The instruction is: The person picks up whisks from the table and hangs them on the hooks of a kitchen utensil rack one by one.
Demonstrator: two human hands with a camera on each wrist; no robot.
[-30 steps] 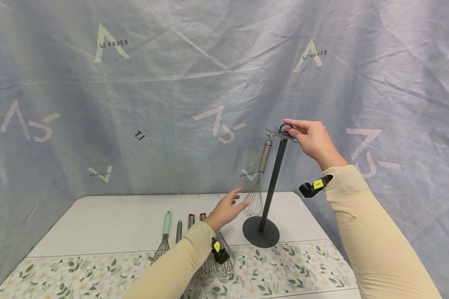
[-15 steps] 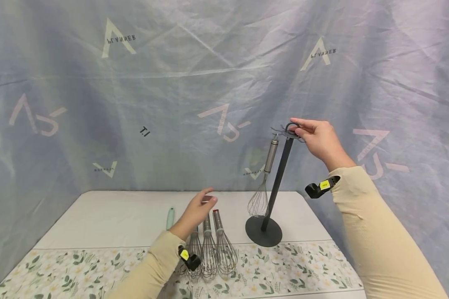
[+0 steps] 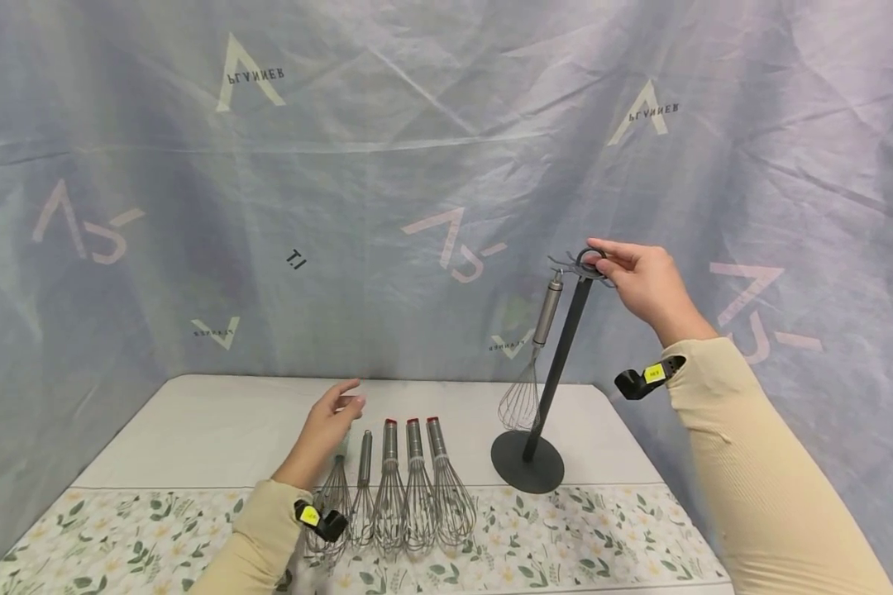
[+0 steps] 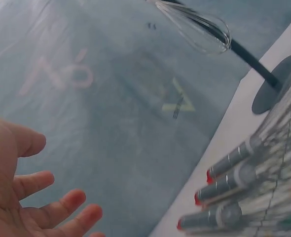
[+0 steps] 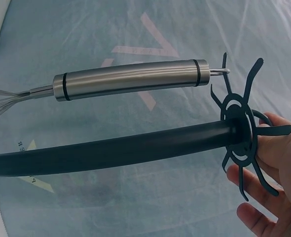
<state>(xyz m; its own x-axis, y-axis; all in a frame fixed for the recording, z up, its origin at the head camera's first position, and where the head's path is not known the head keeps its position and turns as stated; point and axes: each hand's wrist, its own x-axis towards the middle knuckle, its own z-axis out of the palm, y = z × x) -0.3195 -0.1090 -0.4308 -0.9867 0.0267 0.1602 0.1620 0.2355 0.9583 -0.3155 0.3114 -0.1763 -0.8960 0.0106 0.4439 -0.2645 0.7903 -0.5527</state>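
My right hand (image 3: 651, 285) pinches the ring at the top of a dark metal hook stand (image 3: 561, 364). From one of its hooks hangs a steel-handled whisk (image 5: 130, 80), wires down. Fingers relaxed and holding nothing, my left hand (image 3: 322, 431) is over the handle end of the mint-handled whisk (image 3: 336, 486), covering most of that handle. In the left wrist view its fingers (image 4: 61, 210) are spread apart. Beside that whisk lie a slim steel whisk (image 3: 365, 459) and three whisks with red-tipped handles (image 3: 415, 442), side by side.
The stand's round base (image 3: 509, 471) rests on a white table (image 3: 216, 421) with a floral runner (image 3: 156, 537) across its front. A grey-blue curtain (image 3: 357, 207) hangs behind the table and along its sides.
My left hand has moved left from beside the hanging whisk, across the lying whisks, to the mint-handled one. My right hand stays at the stand's ring.
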